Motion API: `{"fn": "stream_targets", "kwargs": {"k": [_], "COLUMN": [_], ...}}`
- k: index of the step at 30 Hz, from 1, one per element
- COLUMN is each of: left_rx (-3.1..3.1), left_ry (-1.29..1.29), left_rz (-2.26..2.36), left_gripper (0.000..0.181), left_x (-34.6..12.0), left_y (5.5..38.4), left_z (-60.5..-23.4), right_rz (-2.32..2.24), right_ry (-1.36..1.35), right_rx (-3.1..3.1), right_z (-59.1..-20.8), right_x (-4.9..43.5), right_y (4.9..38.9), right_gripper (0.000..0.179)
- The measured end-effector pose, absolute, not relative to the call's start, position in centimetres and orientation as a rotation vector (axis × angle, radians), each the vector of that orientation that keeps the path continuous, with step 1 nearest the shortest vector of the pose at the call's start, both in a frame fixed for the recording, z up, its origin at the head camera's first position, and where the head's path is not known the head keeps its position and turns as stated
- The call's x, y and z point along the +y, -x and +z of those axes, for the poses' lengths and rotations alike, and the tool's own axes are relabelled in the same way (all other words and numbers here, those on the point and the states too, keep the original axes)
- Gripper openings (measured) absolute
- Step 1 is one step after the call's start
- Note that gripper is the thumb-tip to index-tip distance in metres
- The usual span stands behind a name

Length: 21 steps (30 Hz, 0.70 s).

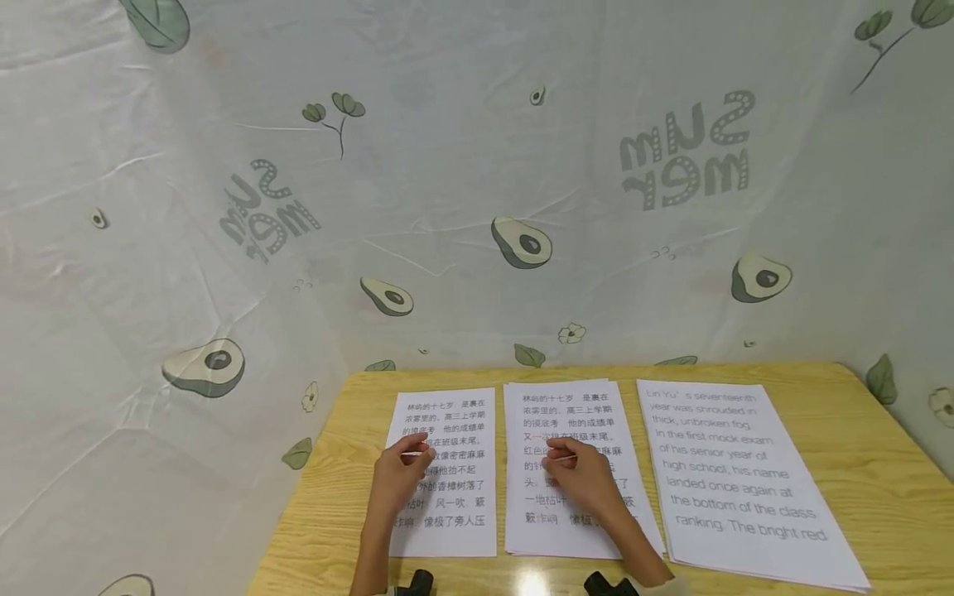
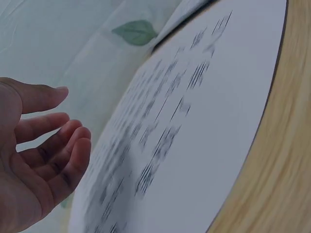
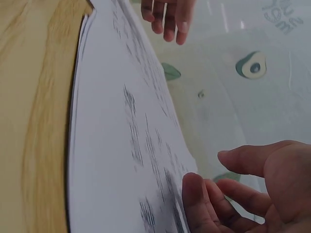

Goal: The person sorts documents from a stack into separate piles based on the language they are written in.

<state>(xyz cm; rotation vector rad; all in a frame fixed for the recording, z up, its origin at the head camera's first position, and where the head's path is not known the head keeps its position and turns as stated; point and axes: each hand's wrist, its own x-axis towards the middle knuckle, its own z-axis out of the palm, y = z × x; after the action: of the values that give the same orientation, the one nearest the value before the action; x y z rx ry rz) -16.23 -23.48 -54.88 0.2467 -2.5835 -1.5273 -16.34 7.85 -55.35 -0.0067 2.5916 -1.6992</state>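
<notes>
My left hand (image 1: 401, 473) hovers over the left printed sheet (image 1: 460, 484), which carries large Chinese characters. In the left wrist view the thumb stands apart from loosely bent fingers (image 2: 77, 155), with nothing between them. Over the middle stack of printed sheets (image 1: 540, 530), also in Chinese, is my right hand (image 1: 581, 478). The right wrist view shows its thumb and softly curled fingers (image 3: 197, 194) apart and holding nothing, close above the paper. Each hand covers part of the text beneath it.
A stack of sheets with English text (image 1: 738, 488) lies to the right of the middle stack. All the paper rests on a yellow wood-grain table (image 1: 328, 480). Behind and to the left hangs a pale sheet (image 1: 447, 165) printed with avocados and leaves.
</notes>
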Motion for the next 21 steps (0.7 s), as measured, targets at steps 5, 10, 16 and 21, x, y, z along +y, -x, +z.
{"fn": "stream_targets", "kwargs": {"k": [5, 10, 16, 21], "left_rx": [-2.597, -2.600, -2.573, -2.560], "left_ry": [-0.176, -0.134, -0.103, -0.097], "left_rz": [-1.561, -1.639, -1.716, -1.743], "left_gripper": [0.040, 0.041, 0.039, 0.039], "left_x": [-20.5, -17.7, -14.7, -12.8], "left_y": [17.2, 17.7, 18.0, 18.2], "left_z": [-55.9, -56.2, -56.0, -56.2], "right_rz": [-1.709, -1.664, -1.631, -1.528], "right_ry": [-0.027, -0.046, -0.079, -0.092], "right_rx": [2.571, 2.577, 2.585, 2.644], "right_z": [-55.4, -54.9, -54.2, -54.1], "right_x": [11.0, 14.0, 17.4, 19.3], "right_y": [16.2, 16.1, 15.8, 15.8], "right_gripper": [0.036, 0.041, 0.046, 0.049]}}
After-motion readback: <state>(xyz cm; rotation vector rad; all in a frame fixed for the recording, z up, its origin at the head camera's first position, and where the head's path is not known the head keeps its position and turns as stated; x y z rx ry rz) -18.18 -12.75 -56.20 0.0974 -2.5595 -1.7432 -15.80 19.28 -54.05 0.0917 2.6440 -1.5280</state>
